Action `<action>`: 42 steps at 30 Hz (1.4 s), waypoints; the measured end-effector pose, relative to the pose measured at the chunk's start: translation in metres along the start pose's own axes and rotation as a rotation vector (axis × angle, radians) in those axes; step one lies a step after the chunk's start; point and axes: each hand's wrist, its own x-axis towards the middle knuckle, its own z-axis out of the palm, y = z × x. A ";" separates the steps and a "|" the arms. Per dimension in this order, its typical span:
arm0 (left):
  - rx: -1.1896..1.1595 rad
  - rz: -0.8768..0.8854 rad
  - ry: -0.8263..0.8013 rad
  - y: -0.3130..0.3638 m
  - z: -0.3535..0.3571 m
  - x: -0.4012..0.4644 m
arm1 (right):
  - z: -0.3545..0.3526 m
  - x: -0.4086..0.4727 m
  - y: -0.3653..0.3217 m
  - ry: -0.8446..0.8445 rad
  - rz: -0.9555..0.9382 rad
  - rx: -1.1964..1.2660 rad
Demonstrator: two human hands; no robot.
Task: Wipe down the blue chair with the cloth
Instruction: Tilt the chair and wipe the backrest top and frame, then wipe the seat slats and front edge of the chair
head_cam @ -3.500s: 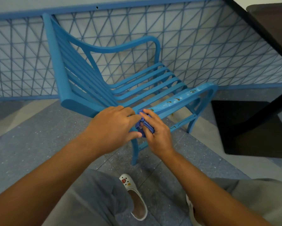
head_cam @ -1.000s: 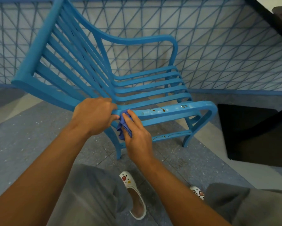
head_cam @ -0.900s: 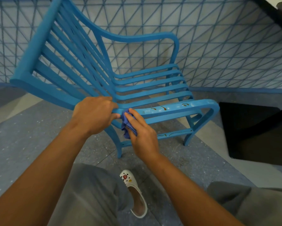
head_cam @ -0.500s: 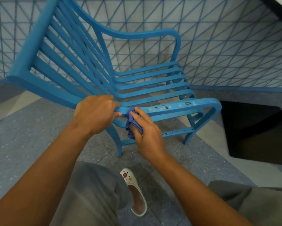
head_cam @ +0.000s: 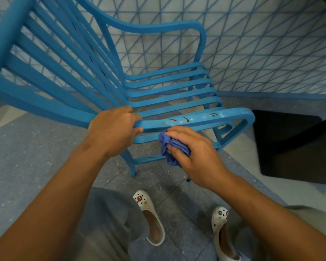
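Gripping the near armrest [head_cam: 196, 120] of the blue chair [head_cam: 166, 91], the left hand [head_cam: 111, 131] curls its fingers over the rail, their tips hidden behind it. The right hand [head_cam: 194, 155] clutches a bunched blue cloth [head_cam: 167, 149] just below the armrest's near edge; most of the cloth is covered by the fingers. Small brown marks dot the armrest top. The slatted chair's backrest runs off the left edge. Grey floor [head_cam: 26, 157] lies open to the left; a lattice wall [head_cam: 271, 53] stands close behind.
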 end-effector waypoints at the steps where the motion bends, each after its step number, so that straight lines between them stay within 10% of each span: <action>1: -0.009 -0.010 -0.010 0.003 0.002 0.002 | 0.000 0.003 0.001 0.022 -0.003 -0.019; 11: -0.057 -0.002 -0.051 -0.003 0.008 0.010 | 0.033 0.037 0.003 0.014 0.063 -0.123; 27: -0.257 0.193 -0.034 0.073 0.008 0.063 | -0.153 -0.012 0.045 0.019 0.383 0.180; 42: -0.358 0.306 -0.047 0.145 0.022 0.120 | -0.199 -0.006 0.146 0.160 0.549 -0.059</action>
